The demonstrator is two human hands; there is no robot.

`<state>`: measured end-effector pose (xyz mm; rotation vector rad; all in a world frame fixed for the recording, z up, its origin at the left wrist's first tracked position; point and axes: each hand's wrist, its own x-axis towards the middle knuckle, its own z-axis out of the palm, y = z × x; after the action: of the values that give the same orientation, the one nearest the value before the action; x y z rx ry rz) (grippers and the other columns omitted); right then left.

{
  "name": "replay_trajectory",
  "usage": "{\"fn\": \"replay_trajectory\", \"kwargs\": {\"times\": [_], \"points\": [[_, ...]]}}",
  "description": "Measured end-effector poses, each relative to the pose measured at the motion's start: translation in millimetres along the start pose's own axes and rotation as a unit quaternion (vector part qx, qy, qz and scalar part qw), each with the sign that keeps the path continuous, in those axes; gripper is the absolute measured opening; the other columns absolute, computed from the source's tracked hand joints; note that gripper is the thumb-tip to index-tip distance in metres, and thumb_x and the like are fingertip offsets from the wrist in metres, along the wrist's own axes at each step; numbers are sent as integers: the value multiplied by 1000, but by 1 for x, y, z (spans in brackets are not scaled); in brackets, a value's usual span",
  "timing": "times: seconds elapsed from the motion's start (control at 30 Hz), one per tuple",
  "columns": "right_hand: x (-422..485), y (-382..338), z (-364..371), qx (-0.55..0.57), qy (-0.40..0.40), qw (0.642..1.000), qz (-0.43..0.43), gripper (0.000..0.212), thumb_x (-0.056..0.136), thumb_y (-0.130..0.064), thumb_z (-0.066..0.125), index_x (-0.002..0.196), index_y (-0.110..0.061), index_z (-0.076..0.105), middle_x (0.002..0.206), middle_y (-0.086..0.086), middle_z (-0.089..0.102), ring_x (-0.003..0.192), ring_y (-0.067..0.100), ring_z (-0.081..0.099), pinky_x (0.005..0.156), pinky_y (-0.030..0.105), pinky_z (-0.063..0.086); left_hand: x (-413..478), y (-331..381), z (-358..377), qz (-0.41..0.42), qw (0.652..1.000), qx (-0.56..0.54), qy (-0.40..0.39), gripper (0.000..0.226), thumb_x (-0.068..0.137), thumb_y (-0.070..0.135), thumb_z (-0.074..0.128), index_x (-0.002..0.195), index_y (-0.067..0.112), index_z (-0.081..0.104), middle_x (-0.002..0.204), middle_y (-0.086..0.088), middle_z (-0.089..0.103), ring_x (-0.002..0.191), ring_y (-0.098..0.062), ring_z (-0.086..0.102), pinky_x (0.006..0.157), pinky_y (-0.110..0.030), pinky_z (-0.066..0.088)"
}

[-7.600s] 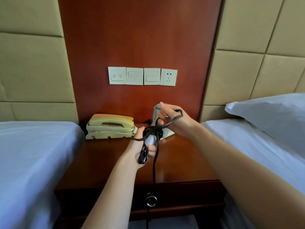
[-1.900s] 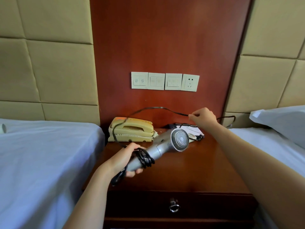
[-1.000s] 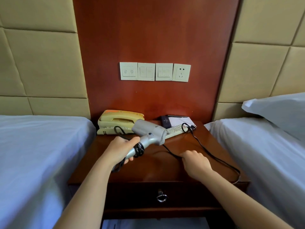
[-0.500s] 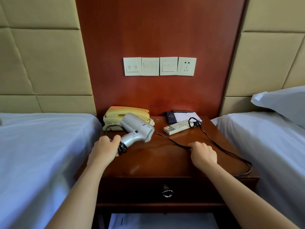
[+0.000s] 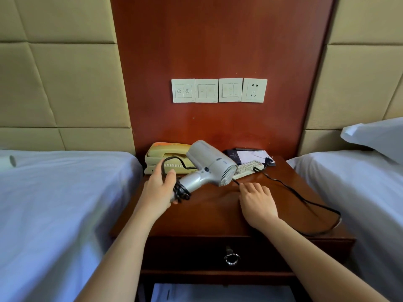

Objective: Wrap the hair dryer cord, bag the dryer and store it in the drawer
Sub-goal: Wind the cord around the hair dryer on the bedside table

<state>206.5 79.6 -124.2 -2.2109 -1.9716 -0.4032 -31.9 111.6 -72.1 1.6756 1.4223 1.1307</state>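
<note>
Both of the person's arms are bare as far as the view shows them. The left forearm (image 5: 122,247) is slim and smooth, uncovered from the near edge up to the wrist, and ends in a bare left hand (image 5: 158,190). The right forearm (image 5: 316,258) is likewise unclothed and looks broader at the near edge. The right hand (image 5: 258,203) shows its back and knuckles.
</note>
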Motion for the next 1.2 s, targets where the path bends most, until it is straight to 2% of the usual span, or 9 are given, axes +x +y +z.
{"fn": "replay_trajectory", "kwargs": {"times": [0.1, 0.23, 0.37, 0.47, 0.53, 0.67, 0.87, 1.0, 1.2], "points": [[1, -8, 0, 55, 47, 997, -27, 50, 97, -36, 34, 140, -10, 35, 144, 7, 41, 136, 26, 34, 112, 39, 24, -5, 9, 5, -14, 997, -71, -40, 34, 98, 32, 36, 132, 30, 40, 85, -7, 57, 37, -17, 54, 33, -19, 32], [7, -24, 1, 118, 106, 985, -74, 59, 88, -49, 25, 129, -12, 45, 128, 9, 54, 124, 29, 47, 107, 39, 31, -11, 19, 4, -63, 983, -138, -108, 27, 98, 43, 32, 120, 43, 48, 45, -8, 56, 28, -15, 38, 36, -15, 23], [15, -45, -2, 199, 104, 970, -94, 48, 87, -51, 26, 117, -16, 41, 116, 12, 59, 112, 31, 52, 98, 35, 28, -8, 21, -3, -108, 961, -189, -173, 33, 100, 41, 30, 119, 31, 56, 47, -12, 53, 27, -15, 35, 35, -13, 23], [24, -60, -7, 268, 59, 956, -104, 65, 83, -54, 23, 111, -5, 56, 114, 15, 62, 111, 33, 53, 91, 38, 35, -11, 21, -8, -126, 947, -207, -213, 35, 100, 38, 28, 110, 31, 60, 48, -13, 52, 27, -13, 33, 35, -10, 22], [26, -69, -11, 366, 47, 923, -113, 54, 86, -47, 34, 106, -3, 60, 107, 15, 66, 103, 31, 58, 82, 37, 42, -12, 21, -8, -137, 940, -222, -220, 36, 100, 39, 28, 102, 30, 62, 46, -13, 51, 26, -12, 31, 35, -9, 21], [22, -77, -7, 410, 47, 904, -116, 22, 94, -32, 44, 104, -19, 58, 90, 4, 68, 87, 29, 63, 72, 40, 47, -4, 15, -12, -151, 947, -228, -170, 40, 99, 38, 29, 91, 14, 59, 45, -12, 50, 25, -13, 31, 36, -10, 21], [13, -76, -14, 261, 15, 948, -183, 22, 96, -36, 43, 86, -22, 57, 82, 0, 66, 86, 34, 60, 61, 32, 34, 8, 4, -13, -158, 971, -174, 40, 39, 93, 27, 32, 68, 6, 55, 43, -12, 50, 24, -15, 30, 38, -15, 20], [4, -80, -31, 206, -12, 948, -241, 25, 96, -38, 41, 87, -21, 57, 89, 5, 67, 89, 36, 58, 66, 37, 42, 10, -1, -17, -173, 961, -198, 85, 46, 92, 42, 40, 66, 7, 58, 51, -11, 51, 28, -14, 32, 37, -14, 21], [-4, -82, -73, 217, -39, 940, -260, 21, 95, -37, 45, 85, -24, 58, 78, -4, 55, 87, 31, 58, 69, 36, 44, 8, -16, -30, -122, 984, -68, 114, 44, 89, 47, 50, 81, 5, 63, 56, -11, 58, 36, -18, 42, 34, -19, 29]]}}
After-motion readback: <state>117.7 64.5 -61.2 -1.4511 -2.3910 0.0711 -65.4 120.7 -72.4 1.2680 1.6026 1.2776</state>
